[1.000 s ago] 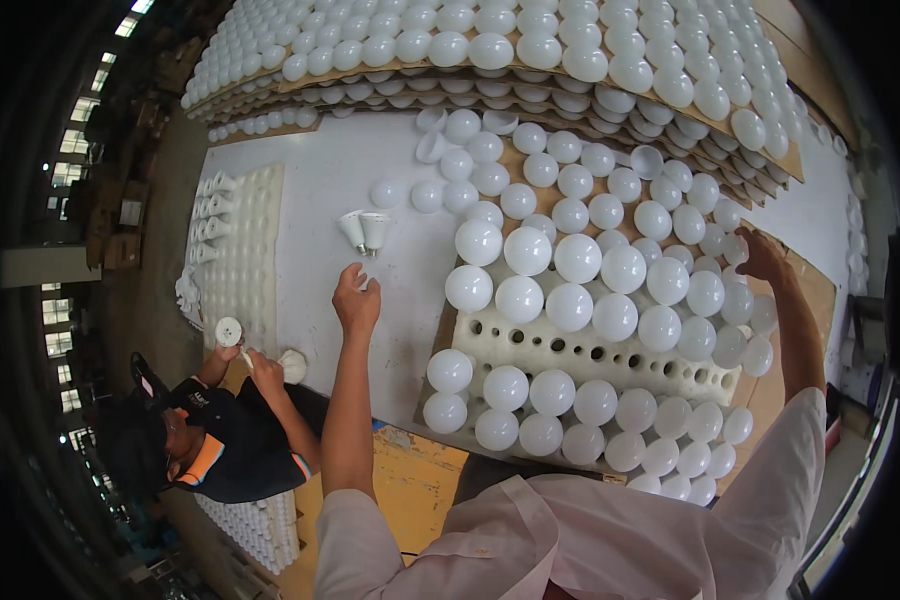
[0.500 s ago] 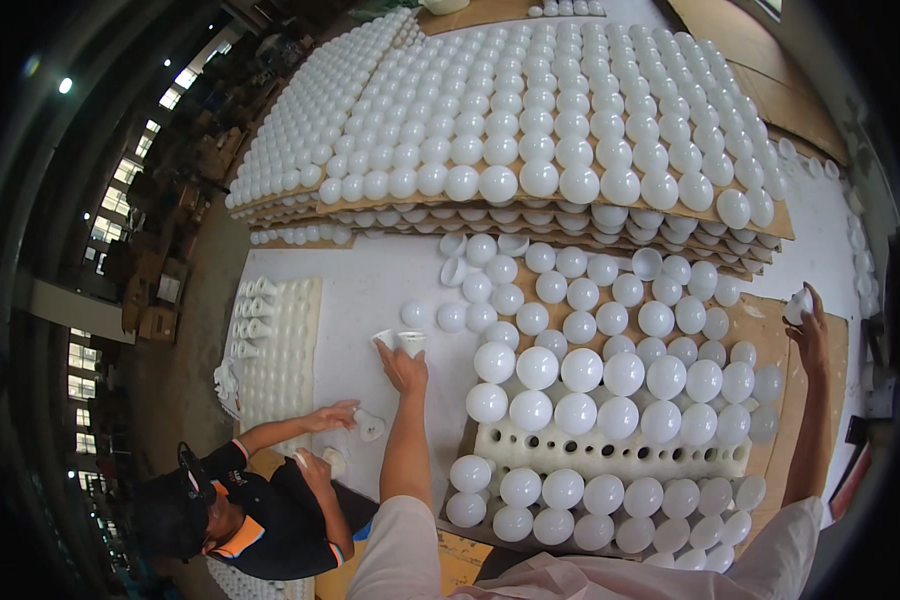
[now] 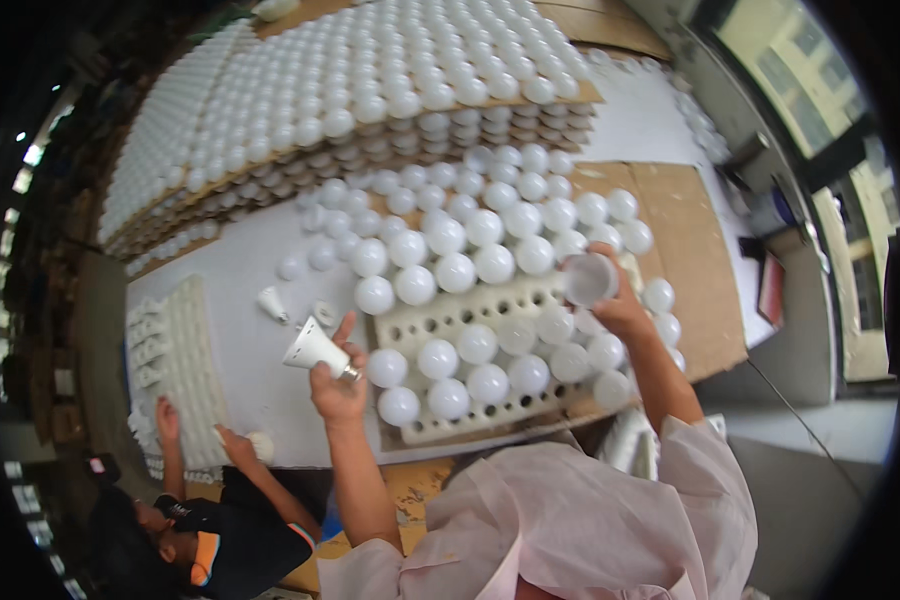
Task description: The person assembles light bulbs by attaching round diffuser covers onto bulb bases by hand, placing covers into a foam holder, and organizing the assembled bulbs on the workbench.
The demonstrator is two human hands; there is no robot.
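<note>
My left hand is closed round a white cone-shaped light bulb base, its metal screw cap pointing toward the foam tray. Over that tray's right part, my right hand grips a white dome bulb cover, and the hollow side of the cover shows. Rows of round white bulb covers sit on the tray, with bare holes between the rows. A second bulb base lies on the white table beyond my left hand, and a small white round part is beside it.
Stacked cardboard sheets full of white domes fill the far side. At left a co-worker has both hands near a pale foam tray holding bulb bases. Cardboard covers the table at right, near a wall and window.
My right hand has come in from the far right with a dome cover. My left hand has lifted a bulb base off the table and nearer to me. The view has turned rightward.
</note>
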